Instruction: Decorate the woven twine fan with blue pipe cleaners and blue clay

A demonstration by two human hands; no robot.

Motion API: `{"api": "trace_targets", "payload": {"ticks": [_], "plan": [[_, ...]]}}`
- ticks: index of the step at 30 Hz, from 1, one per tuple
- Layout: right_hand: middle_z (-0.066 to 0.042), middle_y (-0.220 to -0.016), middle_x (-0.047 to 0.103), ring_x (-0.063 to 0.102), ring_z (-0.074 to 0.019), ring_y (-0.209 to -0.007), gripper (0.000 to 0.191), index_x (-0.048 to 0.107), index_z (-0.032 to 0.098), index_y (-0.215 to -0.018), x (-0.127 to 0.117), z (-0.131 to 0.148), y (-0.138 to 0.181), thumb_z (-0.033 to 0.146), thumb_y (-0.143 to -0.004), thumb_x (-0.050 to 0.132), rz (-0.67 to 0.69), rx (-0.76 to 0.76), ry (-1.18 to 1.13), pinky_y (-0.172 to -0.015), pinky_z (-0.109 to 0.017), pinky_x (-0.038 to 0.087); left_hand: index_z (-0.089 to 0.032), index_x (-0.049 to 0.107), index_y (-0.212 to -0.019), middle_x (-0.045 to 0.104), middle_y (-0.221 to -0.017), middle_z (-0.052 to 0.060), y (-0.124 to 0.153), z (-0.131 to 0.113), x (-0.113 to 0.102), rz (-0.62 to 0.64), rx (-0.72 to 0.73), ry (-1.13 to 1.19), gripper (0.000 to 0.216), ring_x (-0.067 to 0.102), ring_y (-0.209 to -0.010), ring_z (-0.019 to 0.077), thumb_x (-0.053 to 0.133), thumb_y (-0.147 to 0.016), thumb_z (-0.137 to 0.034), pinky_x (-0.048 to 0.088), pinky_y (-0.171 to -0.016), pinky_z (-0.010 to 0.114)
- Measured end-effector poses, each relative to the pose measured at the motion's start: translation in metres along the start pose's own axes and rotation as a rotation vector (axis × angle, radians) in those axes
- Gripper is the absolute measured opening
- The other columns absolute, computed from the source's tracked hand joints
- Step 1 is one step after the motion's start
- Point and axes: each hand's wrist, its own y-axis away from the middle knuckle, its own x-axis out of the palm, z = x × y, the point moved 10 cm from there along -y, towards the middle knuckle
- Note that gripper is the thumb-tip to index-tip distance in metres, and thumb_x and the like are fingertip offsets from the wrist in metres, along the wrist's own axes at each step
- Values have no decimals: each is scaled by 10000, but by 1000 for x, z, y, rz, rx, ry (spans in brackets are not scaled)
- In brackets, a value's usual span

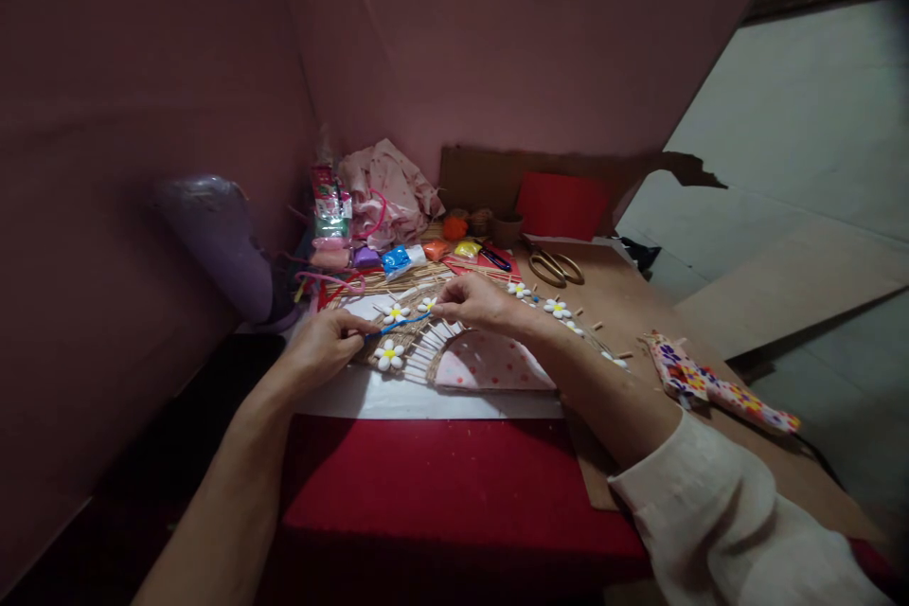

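Note:
A thin blue strand (401, 324) of soft-looking material, perhaps modelling clay, stretches between my two hands. My left hand (323, 347) pinches its left end. At the other end, the fingertips of my right hand (479, 303) are closed on it. Beneath lies a half-round fan-shaped craft piece with a twine-wrapped band, light sticks and a pink dotted cloth centre (493, 362). White flowers with yellow middles, such as this flower (389, 356), sit along the band. My right hand and forearm hide part of the band.
Bags of coloured clay (396, 260), crumpled pink cloth (390, 194) and an orange pompom (455, 227) lie behind the piece. Scissors (556, 265) rest on brown cardboard (617, 294). A flower-patterned gun-shaped tool (710, 383) lies right. A purple object (220, 246) stands left.

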Motion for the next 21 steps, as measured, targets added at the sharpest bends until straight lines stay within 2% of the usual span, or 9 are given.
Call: {"api": "trace_targets", "payload": {"ticks": [6,10,15,21], "plan": [[8,-508,552,442,-83,-469,193,623,139,-575,4,-3,1,244,-736,622,85,24,-20,-460,-223,296,-225,715,-1022,606,-724,25,2,-27,-6,-66,148,-92,417,469,-630,134,450,-709,-150,352,-597,246],[20,-484,517,408,-76,-456,213,610,140,-548,4,-3,2,245,-733,629,116,23,13,-448,-222,275,-239,711,-1028,569,-714,36,2,-41,2,-49,221,-204,394,477,-691,157,452,-746,-147,353,-667,277],[23,-472,512,394,-73,-453,230,617,143,-536,5,-4,2,265,-730,632,128,22,64,-452,-224,266,-270,708,-1032,499,-740,34,1,-37,7,-78,221,-306,355,450,-742,168,467,-783,-195,348,-697,284],[24,-464,501,399,-74,-456,235,609,143,-524,4,-6,2,267,-722,641,120,30,73,-452,-222,265,-281,718,-996,465,-767,35,1,-37,5,-129,242,-305,311,430,-767,174,491,-791,-226,350,-706,295]]}}
